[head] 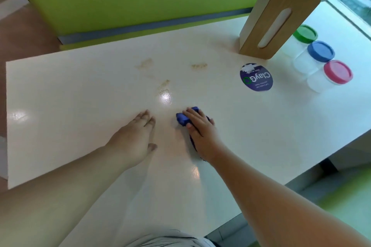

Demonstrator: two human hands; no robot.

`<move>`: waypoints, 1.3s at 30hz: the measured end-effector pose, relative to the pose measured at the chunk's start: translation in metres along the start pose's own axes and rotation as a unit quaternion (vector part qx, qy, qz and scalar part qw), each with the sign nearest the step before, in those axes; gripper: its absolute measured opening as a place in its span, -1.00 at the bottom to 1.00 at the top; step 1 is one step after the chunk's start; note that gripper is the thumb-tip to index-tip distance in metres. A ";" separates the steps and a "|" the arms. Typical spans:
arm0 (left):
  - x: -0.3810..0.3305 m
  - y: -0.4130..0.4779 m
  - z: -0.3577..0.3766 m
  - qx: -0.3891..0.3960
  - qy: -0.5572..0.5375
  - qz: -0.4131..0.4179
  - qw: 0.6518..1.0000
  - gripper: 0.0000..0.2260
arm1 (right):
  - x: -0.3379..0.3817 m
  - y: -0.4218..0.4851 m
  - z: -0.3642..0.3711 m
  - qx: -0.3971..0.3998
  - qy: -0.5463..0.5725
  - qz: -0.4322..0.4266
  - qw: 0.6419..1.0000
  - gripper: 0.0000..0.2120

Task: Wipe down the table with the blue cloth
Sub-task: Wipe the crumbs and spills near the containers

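At the table's far right stand three clear jars in a row, lidded green, blue and pink; they look empty, though glare makes that uncertain. Beside them an upright wooden tissue box shows white tissue in its slot. The blue cloth is bunched into a dark wad near the table's middle, under the right hand, whose fingers lie pressed over it. The left hand rests flat beside it, fingers straight. Tan smears lie beyond.
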State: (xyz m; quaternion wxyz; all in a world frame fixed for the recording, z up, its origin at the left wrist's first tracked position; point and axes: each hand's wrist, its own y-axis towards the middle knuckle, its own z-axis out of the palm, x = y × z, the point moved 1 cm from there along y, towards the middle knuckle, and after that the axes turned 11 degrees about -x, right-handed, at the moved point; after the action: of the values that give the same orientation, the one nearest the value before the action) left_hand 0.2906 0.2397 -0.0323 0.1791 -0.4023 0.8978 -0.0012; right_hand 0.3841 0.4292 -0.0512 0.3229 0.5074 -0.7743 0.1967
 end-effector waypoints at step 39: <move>0.015 -0.005 0.005 -0.050 0.013 0.070 0.996 -0.32 | -0.035 0.029 -0.029 0.001 -0.255 0.005 0.967 -0.57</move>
State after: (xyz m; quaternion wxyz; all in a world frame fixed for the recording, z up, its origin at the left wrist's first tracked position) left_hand 0.2867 0.2261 -0.0408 0.1467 -0.3467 0.9250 0.0510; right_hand 0.3764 0.4824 -0.0540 0.1137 0.5373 -0.8333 0.0632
